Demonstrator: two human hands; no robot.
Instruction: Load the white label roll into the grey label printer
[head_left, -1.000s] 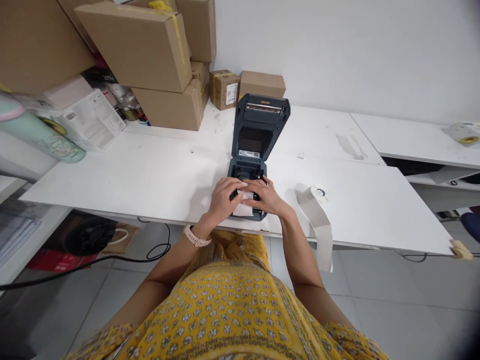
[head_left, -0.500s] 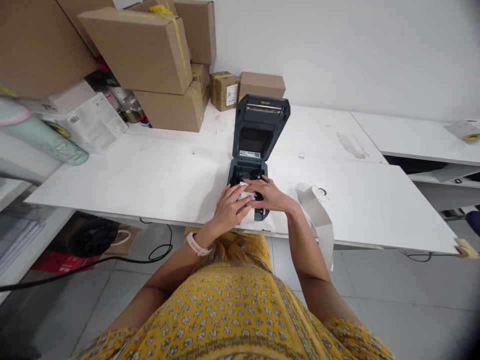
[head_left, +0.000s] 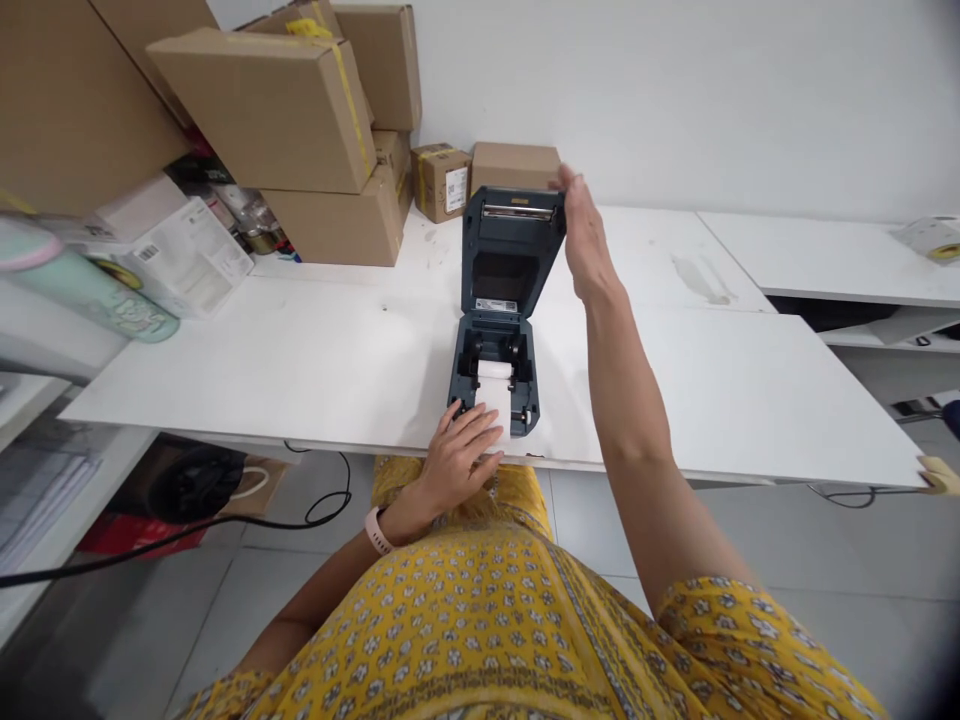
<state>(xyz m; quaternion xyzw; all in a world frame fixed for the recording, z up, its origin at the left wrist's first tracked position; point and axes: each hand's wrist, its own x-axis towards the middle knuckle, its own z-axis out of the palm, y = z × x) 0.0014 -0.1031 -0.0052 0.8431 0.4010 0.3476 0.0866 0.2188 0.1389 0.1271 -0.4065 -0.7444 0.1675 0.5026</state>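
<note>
In the head view a dark label printer (head_left: 455, 375) stands near the table's front edge with its lid (head_left: 510, 243) raised. A small white paper roll (head_left: 494, 370) sits inside, and its strip (head_left: 493, 398) runs forward over the front. My left hand (head_left: 461, 450) lies over the strip's front end and the printer's front left edge, fingers spread. My right hand (head_left: 586, 235) is stretched up along the lid's right side, with its fingertips at the upper right corner; its thumb is hidden.
Cardboard boxes (head_left: 255, 120) are stacked at the back left. A small taped box (head_left: 440, 182) and a longer one (head_left: 516, 166) stand behind the printer. A mint bottle (head_left: 90, 285) leans at the far left. A black cable (head_left: 225, 520) runs below the white table (head_left: 337, 360).
My right hand has left the paper inside the printer and moved up to the lid. My left hand has shifted slightly towards me. The loose roll on the right is now hidden by my arm.
</note>
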